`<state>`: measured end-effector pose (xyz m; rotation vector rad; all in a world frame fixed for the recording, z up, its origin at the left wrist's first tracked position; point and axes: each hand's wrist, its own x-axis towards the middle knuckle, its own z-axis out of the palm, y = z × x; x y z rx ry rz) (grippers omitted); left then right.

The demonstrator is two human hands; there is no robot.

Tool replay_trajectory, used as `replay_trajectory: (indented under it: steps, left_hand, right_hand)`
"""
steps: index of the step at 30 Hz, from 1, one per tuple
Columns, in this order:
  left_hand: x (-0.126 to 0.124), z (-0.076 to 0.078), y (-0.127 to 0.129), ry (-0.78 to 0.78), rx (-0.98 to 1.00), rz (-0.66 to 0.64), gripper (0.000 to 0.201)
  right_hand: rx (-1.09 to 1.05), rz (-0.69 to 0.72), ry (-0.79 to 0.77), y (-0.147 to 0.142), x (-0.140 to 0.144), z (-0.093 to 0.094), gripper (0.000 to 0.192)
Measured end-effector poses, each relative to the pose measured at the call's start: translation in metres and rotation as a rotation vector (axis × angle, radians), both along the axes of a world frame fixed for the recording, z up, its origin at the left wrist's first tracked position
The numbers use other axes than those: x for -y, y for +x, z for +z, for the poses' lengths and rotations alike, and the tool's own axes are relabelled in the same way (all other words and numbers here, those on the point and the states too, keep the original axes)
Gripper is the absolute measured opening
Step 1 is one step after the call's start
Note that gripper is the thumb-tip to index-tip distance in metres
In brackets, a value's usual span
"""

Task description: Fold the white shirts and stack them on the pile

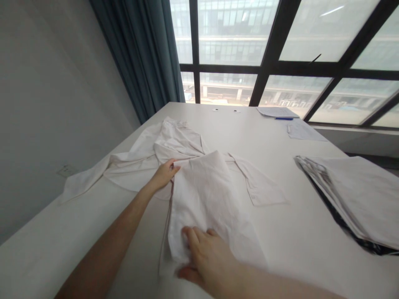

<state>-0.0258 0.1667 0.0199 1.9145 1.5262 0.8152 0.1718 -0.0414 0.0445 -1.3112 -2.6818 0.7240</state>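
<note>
Right now a pale shirt (199,182) lies spread on the white table (280,232), reaching from the near middle of the tabletop toward the far left corner. One panel of it is folded over and runs down toward the near edge, while a sleeve (84,180) trails off to the left edge and another sleeve (258,182) points right, flat on the tabletop.

The left hand (163,174) sits at the upper left edge of the folded panel, its fingers pinched narrowly on the cloth, thumb on top. The right hand (207,257) lies on the lower end of the same panel close to the near edge, fingers spread a little and pressing flat on the fabric; whether it grips anything underneath cannot be told.

Well apart from the shirt, by the right edge, a stack of folded cloth (355,199) rests with a dark layer showing at its underside. Near the far edge lie some sheets of paper (277,112) with a blue pen (284,118) just beside them, and another sheet (304,132) a little nearer. Behind the table stand big dark-framed windows (280,41) and a blue curtain (140,54) at the far left corner.
</note>
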Motion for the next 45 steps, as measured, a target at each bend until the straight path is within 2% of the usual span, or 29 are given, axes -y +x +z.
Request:
replay_trajectory:
  steps: [2, 4, 7, 10, 14, 17, 21, 25, 28, 32, 38, 40, 42, 45]
  left_hand:
    - [0.000, 0.004, -0.001, -0.009, -0.019, -0.018, 0.040]
    - [0.001, 0.009, -0.003, -0.022, -0.034, -0.045, 0.035]
    - [0.010, 0.019, -0.010, -0.048, -0.048, -0.087, 0.028]
    - [0.031, 0.026, -0.016, -0.120, 0.009, -0.143, 0.027]
    - [0.071, 0.028, -0.013, -0.323, 0.096, -0.254, 0.030]
    - [0.094, 0.025, -0.005, -0.276, -0.031, -0.179, 0.027]
    - [0.102, 0.020, 0.005, -0.092, -0.091, -0.083, 0.033]
    - [0.098, 0.013, 0.005, 0.048, -0.048, -0.090, 0.036]
    - [0.096, 0.007, 0.003, 0.094, -0.087, -0.106, 0.035]
    - [0.094, -0.003, 0.000, 0.196, -0.188, -0.135, 0.036]
    - [0.094, -0.012, -0.002, 0.182, -0.214, -0.131, 0.037]
    - [0.093, -0.013, -0.003, 0.155, -0.208, -0.138, 0.036]
    - [0.092, -0.011, -0.003, 0.125, -0.220, -0.157, 0.037]
    - [0.095, -0.004, -0.002, 0.082, -0.275, -0.182, 0.039]
  right_hand:
    - [0.049, 0.005, 0.014, 0.006, 0.000, 0.000, 0.054]
    - [0.079, 0.010, 0.022, 0.018, -0.002, 0.004, 0.039]
    - [0.075, -0.033, 0.006, 0.051, -0.010, 0.012, 0.028]
    - [0.049, -0.140, -0.001, 0.097, -0.023, 0.016, 0.030]
    - [0.073, -0.306, 0.110, 0.156, -0.033, 0.010, 0.040]
    - [0.024, -0.314, 0.202, 0.181, -0.028, 0.000, 0.040]
    - [-0.174, -0.193, 0.279, 0.190, -0.016, -0.010, 0.030]
    - [-0.372, -0.196, 0.333, 0.194, -0.006, -0.011, 0.031]
    - [-0.421, -0.122, 0.250, 0.197, -0.003, -0.007, 0.038]
    - [-0.303, -0.039, 0.129, 0.198, -0.003, -0.008, 0.026]
    - [-0.221, -0.038, 0.095, 0.197, -0.003, -0.015, 0.026]
    - [-0.193, -0.046, 0.087, 0.196, -0.002, -0.013, 0.020]
    - [-0.174, -0.055, 0.074, 0.193, -0.001, -0.009, 0.014]
    - [-0.165, -0.071, 0.068, 0.189, 0.000, -0.002, 0.018]
